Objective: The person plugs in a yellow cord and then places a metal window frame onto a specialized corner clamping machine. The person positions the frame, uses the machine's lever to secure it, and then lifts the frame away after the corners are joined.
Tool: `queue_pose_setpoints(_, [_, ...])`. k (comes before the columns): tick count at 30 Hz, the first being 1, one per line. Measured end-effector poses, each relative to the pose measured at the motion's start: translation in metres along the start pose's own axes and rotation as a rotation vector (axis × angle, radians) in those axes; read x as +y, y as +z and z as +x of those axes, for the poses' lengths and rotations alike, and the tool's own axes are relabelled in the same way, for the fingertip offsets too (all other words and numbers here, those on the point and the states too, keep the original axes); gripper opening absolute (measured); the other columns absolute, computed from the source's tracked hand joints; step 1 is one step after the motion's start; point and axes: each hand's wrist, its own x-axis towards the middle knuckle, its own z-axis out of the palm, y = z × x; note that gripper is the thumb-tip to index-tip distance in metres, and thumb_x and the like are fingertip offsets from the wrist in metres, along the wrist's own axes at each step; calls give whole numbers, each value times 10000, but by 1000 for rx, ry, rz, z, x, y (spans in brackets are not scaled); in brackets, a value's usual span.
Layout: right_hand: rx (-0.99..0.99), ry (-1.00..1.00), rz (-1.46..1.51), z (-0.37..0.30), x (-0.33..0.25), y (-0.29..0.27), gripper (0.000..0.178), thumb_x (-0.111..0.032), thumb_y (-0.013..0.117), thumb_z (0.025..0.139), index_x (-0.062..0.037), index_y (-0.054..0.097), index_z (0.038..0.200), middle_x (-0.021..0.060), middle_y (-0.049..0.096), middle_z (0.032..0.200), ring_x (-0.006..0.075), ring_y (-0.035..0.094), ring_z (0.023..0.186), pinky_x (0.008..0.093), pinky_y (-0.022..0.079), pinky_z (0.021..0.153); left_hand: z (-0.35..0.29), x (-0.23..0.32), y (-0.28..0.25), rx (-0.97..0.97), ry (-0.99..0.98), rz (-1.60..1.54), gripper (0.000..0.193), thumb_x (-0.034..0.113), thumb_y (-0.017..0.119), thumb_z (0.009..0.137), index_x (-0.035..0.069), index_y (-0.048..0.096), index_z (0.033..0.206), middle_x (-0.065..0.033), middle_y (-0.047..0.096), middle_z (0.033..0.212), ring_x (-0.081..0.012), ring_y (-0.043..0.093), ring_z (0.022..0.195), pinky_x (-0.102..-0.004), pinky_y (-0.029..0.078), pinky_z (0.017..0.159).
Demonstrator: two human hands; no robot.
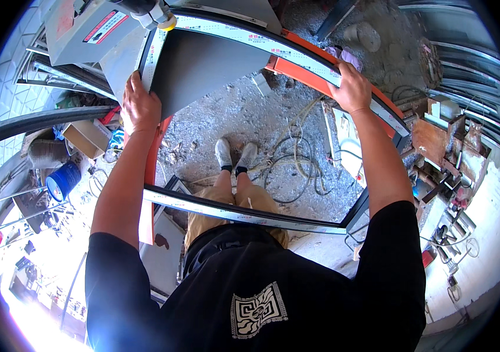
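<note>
In the head view, a rectangular frame (256,40) with black edging and white printed film extends in front of the person's torso, mainly between the two forearms. The left hand (142,107) grasps the left member of the frame, with the fingers pointing toward the far left corner. The right hand (351,87) grasps the far member toward its right end, with the thumb at the inner edge and the fingers over the outer edge. The near member crosses close to the waist, over the tan shorts (262,199); the right member slants below the right forearm. A tool head with a yellow tip (169,24) is located at the far left corner, beyond the left hand; whether it touches the frame cannot be determined. A grey plate (203,67) is visible through the far left part of the frame opening, and an orange bar (300,73) runs along the far member. Through the opening, the shoes (223,154) stand on the littered floor (194,120), beside a coiled hose (288,199). A blue bucket (64,180) lies tilted left of the left forearm.
</note>
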Motion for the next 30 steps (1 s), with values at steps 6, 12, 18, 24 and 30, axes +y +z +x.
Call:
queue_pose_setpoints(6, [17,-9,-4,-1,-1,0,565,-359,913,883,-82,719,1337,146,787,1291,374,794,1126,487,653,955,1,3,-3,-9,-16,-18,669,130,713,972,89,505,1607,-225,625,1573,-463,655,1402,-573,572,1136])
queue_pose_setpoints(12, [27,-1,-14,-2,2,-2,526,-347,920,873,-90,726,1289,135,789,1289,363,796,1118,479,656,941,1,4,2,-6,-13,-1,665,140,696,983,80,494,1614,-232,623,1572,-475,658,1388,-573,573,1133])
queue_pose_setpoints(18, [66,0,33,-4,-1,-2,502,-352,895,882,-89,726,1275,114,792,1286,358,796,1090,484,663,895,0,-3,3,-19,-1,40,678,139,686,1001,78,469,1641,-252,619,1565,-488,634,1412,-581,545,1163])
queue_pose_setpoints(24, [95,-10,73,-10,6,2,433,-363,908,862,-88,748,1157,104,804,1138,334,813,1003,470,674,856,3,-10,14,1,32,75,668,142,654,1008,52,473,1645,-266,624,1543,-519,650,1357,-599,558,1130])
queue_pose_setpoints(30, [76,-12,157,-9,4,6,441,-390,927,840,-79,769,1109,119,803,1114,323,817,1011,475,674,886,7,-39,36,46,91,114,683,134,654,1019,49,445,1664,-295,612,1561,-528,641,1379,-611,551,1128])
